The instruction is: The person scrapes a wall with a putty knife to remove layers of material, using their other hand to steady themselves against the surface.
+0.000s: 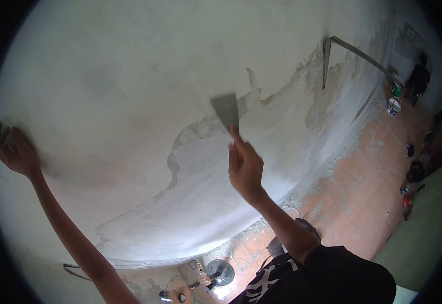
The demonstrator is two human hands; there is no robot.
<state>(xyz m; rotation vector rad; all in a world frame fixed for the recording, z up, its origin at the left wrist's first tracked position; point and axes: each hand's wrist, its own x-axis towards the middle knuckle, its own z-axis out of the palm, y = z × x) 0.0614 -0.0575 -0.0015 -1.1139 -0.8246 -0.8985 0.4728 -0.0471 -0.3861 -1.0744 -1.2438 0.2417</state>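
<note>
Pale wall (104, 76) filled most of my view, a ragged-edged patch (174, 164) winding through the middle. Near the centre of the frame, my right hand (247, 169) had its fingers clamped on the scraper (226, 109), index finger along it, blade pointing up. At far left, my left hand (19, 152) was by the wall, fingers bent; I couldn't tell whether they held anything. I judged the step to be blade work, the next move calling for a shallow, steady edge.
</note>
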